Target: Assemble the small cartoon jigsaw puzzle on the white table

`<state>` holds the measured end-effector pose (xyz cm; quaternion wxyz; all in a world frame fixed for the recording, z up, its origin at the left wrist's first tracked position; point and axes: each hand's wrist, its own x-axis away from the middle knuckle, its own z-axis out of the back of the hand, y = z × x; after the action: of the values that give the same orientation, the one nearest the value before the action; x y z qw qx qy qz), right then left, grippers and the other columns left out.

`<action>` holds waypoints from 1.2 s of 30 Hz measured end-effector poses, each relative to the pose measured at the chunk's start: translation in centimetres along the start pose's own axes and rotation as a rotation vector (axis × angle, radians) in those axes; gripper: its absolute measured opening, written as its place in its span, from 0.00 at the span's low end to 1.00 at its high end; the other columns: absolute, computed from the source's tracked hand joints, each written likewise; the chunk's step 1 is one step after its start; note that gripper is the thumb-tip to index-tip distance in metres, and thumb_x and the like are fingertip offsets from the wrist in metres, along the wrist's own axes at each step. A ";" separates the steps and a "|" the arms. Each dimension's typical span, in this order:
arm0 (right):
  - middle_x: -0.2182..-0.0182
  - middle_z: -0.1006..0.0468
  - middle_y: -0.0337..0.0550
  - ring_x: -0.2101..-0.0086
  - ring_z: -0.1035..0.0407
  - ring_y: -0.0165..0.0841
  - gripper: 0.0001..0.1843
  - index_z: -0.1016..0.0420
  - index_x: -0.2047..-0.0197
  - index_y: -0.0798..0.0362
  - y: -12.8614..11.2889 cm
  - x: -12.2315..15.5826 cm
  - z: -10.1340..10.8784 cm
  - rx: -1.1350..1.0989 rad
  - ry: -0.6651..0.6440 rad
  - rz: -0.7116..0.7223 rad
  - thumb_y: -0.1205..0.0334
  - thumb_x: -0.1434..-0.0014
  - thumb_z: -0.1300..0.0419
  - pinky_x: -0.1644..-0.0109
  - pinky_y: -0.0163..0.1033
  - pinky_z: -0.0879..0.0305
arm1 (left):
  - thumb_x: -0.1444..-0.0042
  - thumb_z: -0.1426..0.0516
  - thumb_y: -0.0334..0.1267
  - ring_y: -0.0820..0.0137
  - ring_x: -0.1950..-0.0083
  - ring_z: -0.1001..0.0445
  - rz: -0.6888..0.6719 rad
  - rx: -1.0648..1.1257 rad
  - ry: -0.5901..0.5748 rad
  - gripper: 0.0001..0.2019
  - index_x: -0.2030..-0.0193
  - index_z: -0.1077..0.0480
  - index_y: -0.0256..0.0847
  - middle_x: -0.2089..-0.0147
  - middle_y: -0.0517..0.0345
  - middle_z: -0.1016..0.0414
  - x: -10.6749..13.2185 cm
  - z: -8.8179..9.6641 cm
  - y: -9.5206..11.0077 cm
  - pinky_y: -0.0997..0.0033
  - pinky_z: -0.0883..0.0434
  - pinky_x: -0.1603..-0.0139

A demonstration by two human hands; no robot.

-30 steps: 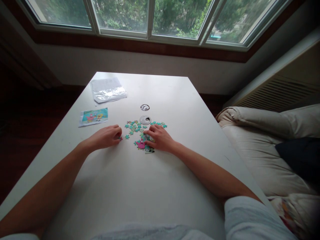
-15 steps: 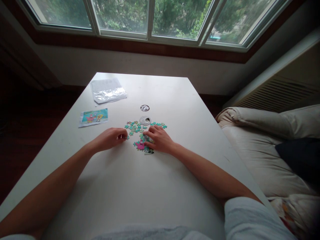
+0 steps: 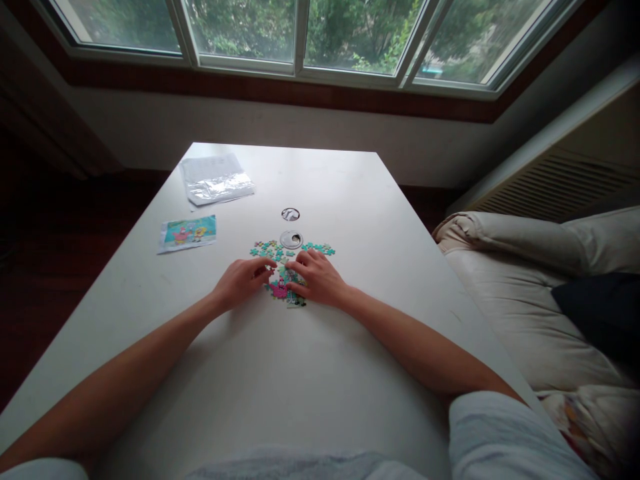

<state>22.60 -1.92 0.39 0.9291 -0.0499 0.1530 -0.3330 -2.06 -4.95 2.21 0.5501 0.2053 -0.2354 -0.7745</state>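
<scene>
The small, knobbed jigsaw pieces (image 3: 319,249) are coloured mostly teal; the flat joined section (image 3: 279,289), pink and green. On the rectangular turquoise paper picture (image 3: 189,233), pink and yellow figures are printed.

wide window (image 3: 299,37) with green trees (image 3: 243,27) outside, reddish-brown trim (image 3: 280,88) under it, pale couch (image 3: 505,293) right side of my feed, dark cushion or cloth (image 3: 603,317) on that, slatted panel (image 3: 555,183) behind, shiny plastic sleeve (image 3: 217,181) on my bench's (image 3: 340,183) far left corner

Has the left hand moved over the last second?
Yes. Judged against the picture card on the table, the left hand has moved right, away from the card and closer to the partly joined puzzle under the right hand.
</scene>
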 end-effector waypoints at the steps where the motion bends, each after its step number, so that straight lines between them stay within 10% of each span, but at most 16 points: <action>1: 0.54 0.29 0.50 0.53 0.39 0.44 0.24 0.27 0.42 0.50 0.0 0.0 0.0 0.003 0.000 0.000 0.44 0.35 0.40 0.44 0.49 0.44 | 0.35 0.45 0.45 0.72 0.70 0.30 0.001 0.012 0.009 0.12 0.50 0.25 0.48 0.69 0.65 0.22 -0.1 -0.2 0.1 0.74 0.36 0.65; 36: 0.54 0.29 0.51 0.52 0.40 0.44 0.24 0.27 0.42 0.50 0.1 0.0 -0.3 -0.023 0.007 0.000 0.45 0.35 0.40 0.42 0.50 0.45 | 0.39 0.41 0.36 0.66 0.61 0.28 -0.160 -0.134 0.133 0.04 0.62 0.25 0.43 0.64 0.57 0.24 -0.4 -2.4 0.0 0.65 0.34 0.55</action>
<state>22.52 -1.84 0.14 0.9279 -0.0595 0.1599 -0.3316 -0.53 -4.87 0.35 0.5133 0.2371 -0.1292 -0.8146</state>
